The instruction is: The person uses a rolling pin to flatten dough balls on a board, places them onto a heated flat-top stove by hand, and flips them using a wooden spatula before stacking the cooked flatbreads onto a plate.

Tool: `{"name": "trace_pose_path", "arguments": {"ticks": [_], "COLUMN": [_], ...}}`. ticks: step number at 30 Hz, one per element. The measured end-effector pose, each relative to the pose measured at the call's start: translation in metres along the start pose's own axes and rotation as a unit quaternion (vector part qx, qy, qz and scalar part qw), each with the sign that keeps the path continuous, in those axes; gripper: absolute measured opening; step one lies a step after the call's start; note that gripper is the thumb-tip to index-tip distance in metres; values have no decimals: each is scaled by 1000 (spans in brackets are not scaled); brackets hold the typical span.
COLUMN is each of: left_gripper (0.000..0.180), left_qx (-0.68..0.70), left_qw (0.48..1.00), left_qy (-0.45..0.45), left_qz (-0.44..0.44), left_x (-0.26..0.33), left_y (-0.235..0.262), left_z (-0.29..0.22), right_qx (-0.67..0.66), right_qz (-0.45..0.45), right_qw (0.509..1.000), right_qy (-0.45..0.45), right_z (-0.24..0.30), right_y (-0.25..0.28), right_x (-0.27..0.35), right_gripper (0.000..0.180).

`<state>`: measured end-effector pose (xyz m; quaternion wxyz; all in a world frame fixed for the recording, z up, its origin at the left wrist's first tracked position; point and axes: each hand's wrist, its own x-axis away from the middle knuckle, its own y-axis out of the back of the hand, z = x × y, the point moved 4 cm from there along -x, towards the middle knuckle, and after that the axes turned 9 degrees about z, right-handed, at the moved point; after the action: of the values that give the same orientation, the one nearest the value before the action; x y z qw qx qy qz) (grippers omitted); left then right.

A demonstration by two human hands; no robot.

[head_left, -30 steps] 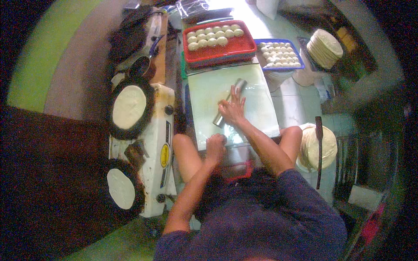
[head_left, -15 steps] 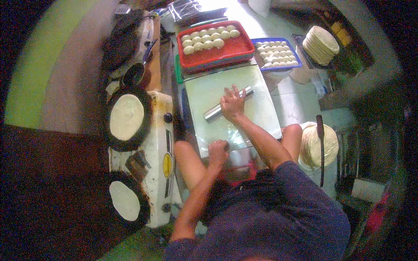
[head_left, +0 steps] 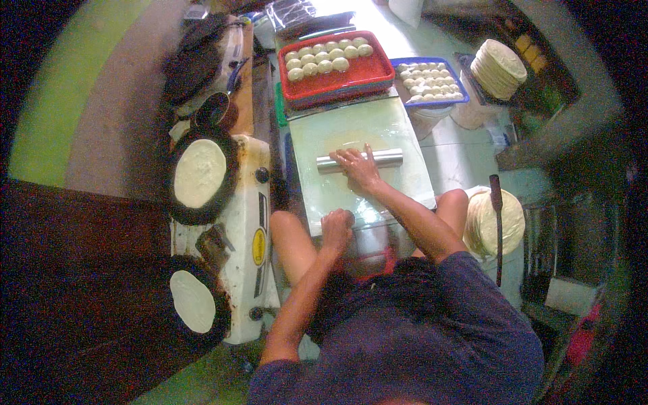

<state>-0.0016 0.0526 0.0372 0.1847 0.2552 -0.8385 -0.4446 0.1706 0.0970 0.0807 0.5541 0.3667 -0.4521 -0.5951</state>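
Note:
My right hand (head_left: 359, 169) lies over the left half of a shiny metal rolling pin (head_left: 388, 158), fingers bent across it. The pin rests crosswise on a pale, glossy board (head_left: 317, 131) in front of me. Around it shows a faint yellowish patch (head_left: 351, 144); whether this is thin dough is hard to make out. At the board's near edge my left hand (head_left: 335, 229) is closed, with a small dark thing (head_left: 349, 217) at its fingers that I cannot identify.
Beyond the board, a red tray (head_left: 351, 81) and a blue tray (head_left: 442, 101) hold dough balls. On my left, a stove (head_left: 248, 202) carries two dark pans with flatbreads (head_left: 200, 173). To the right are flatbread stacks (head_left: 496, 219) (head_left: 498, 69) and a long dark stick (head_left: 498, 229).
The rolling pin has turned from a slant to nearly crosswise. My right hand has shifted toward its left half. My left hand remains closed at the board's near edge.

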Motion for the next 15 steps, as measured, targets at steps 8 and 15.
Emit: {"name": "trace_pose_path", "arguments": {"ticks": [8,15], "left_gripper": [11,13], "left_qx": [-15,17], "left_qw": [1000,999], "left_qy": [13,24], "left_qz": [3,29], "left_x": [-1,-4], "left_y": [6,3], "left_z": [-10,-2], "right_qx": [-35,1], "right_qz": [27,11], "right_qw": [999,1000], "right_qy": [16,11], "right_z": [-20,-45], "right_y": [10,11], "right_x": [33,13], "right_gripper": [32,68]}}
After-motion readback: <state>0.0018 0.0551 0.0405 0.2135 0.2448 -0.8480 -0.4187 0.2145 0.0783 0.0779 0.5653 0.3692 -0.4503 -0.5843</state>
